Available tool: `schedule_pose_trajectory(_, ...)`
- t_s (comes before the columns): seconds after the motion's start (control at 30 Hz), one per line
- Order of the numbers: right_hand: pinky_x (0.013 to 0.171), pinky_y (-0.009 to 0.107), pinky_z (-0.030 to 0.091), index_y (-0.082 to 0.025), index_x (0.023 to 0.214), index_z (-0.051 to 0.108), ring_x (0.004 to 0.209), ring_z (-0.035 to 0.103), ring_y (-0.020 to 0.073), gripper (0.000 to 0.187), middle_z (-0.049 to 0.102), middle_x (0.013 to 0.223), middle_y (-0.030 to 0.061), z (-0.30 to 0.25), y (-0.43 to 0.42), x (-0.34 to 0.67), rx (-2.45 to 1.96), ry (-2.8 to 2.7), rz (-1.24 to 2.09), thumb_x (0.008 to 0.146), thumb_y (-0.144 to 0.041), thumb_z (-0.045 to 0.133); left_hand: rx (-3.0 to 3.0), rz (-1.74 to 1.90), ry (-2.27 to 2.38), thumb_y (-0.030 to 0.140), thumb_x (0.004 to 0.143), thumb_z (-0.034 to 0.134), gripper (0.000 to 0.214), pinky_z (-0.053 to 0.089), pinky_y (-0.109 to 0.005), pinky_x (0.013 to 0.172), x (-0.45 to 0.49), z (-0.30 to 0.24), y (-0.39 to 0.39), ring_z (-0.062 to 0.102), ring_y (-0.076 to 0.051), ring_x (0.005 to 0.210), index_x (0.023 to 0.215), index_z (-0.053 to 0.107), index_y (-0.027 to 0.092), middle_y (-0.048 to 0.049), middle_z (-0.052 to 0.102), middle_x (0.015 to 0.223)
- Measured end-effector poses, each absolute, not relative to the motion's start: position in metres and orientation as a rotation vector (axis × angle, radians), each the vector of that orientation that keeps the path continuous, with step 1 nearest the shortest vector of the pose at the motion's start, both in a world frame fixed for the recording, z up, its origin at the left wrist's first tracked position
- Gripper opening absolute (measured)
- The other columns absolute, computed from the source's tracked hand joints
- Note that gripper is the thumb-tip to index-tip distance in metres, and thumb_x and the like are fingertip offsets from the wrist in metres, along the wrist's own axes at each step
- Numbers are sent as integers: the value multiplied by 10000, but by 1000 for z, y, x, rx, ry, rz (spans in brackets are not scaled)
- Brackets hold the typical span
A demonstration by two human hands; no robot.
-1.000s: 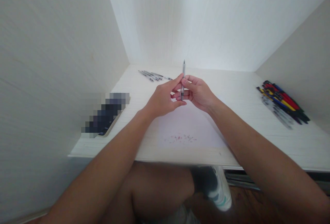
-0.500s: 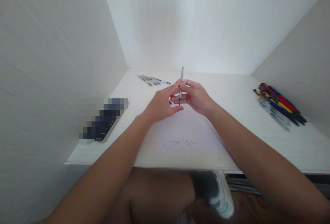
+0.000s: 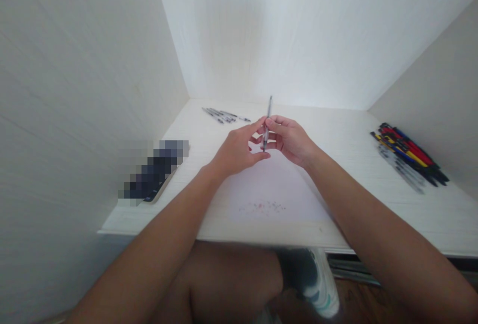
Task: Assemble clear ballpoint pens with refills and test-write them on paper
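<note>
A slim grey pen point(image 3: 268, 110) stands nearly upright above the middle of the white desk point(image 3: 347, 145). My right hand point(image 3: 291, 140) is closed round its lower half, thumb on the barrel. My left hand point(image 3: 237, 151) is curled beside it, its fingertips pinching the pen's lower part. Both hands hover over a white sheet of paper point(image 3: 274, 192) with small coloured marks near its front edge.
Several grey pens point(image 3: 222, 114) lie at the back left of the desk. A heap of coloured pens point(image 3: 409, 157) lies at the right. A blurred-out phone-like object point(image 3: 155, 172) rests near the left wall. White walls close in the desk on three sides.
The hands and the pen keep the same pose; the pen tilts slightly more to the right. Only the camera view has shifted a little.
</note>
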State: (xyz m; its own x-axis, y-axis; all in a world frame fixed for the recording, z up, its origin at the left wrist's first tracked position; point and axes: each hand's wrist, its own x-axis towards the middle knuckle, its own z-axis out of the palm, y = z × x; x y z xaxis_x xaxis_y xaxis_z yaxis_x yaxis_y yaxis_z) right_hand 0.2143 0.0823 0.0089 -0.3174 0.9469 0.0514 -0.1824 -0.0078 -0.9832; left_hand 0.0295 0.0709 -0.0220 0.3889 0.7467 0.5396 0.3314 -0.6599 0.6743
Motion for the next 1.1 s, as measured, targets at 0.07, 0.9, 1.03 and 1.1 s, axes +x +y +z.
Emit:
schedule_pose_trajectory(0.07, 603, 286, 532, -191, 858, 681, 744, 634, 161, 297, 693, 889, 62, 9, 84, 215, -906, -1324, 1445, 851, -449, 827, 2175, 1209, 959, 248, 732, 897, 847, 623, -313, 677, 30, -20, 70, 751, -220, 907, 1508, 556, 228, -131, 723, 1327)
schedule_pose_trajectory(0.9, 556, 271, 437, -187, 765, 692, 610, 534, 113, 334, 596, 681, 1, 11, 86, 218, -965, -1324, 1326, 760, -456, 891, 2149, 1186, 924, 281, 746, 877, 577, 606, -269, 629, 26, -21, 72, 743, -179, 788, 1263, 634, 202, -68, 775, 1055)
schedule_pose_trajectory(1.03, 536, 279, 444, -188, 748, 676, 567, 530, 109, 372, 597, 672, 1, 12, 85, 216, -955, -1335, 1343, 738, -477, 910, 2144, 1168, 937, 300, 743, 886, 559, 599, -270, 624, 26, -20, 71, 732, -167, 753, 1236, 645, 191, -68, 772, 1038)
schedule_pose_trajectory(1.1, 531, 282, 446, -192, 749, 673, 562, 531, 110, 372, 607, 680, 5, 11, 85, 216, -953, -1345, 1343, 748, -484, 904, 2144, 1163, 944, 312, 746, 888, 559, 598, -271, 621, 26, -19, 71, 727, -163, 737, 1235, 645, 193, -62, 770, 1021)
